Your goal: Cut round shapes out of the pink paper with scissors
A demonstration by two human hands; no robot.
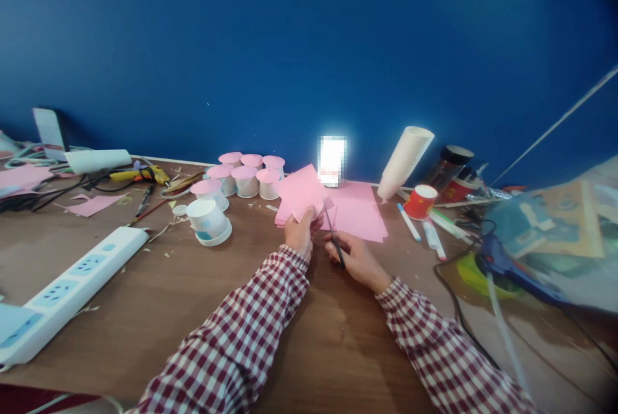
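Observation:
My left hand point(300, 232) pinches a sheet of pink paper point(302, 190) by its near edge, thumb on top. In my right hand point(356, 255) is a pair of scissors point(334, 234), its blades pointing away from me at the paper's right edge. Whether the blades are apart cannot be made out. Beneath and behind the held sheet lies a stack of pink paper point(361, 211). A bright phone-like screen point(332, 161) stands behind it against the wall.
Paper cups with pink disc tops point(244, 172) stand in rows to the left, near a white cup point(205, 216). A power strip point(77, 291) lies nearer left. On the right are stacked paper cups point(405, 159), a red cup point(421, 201), markers point(409, 222) and a blue glue gun point(512, 266).

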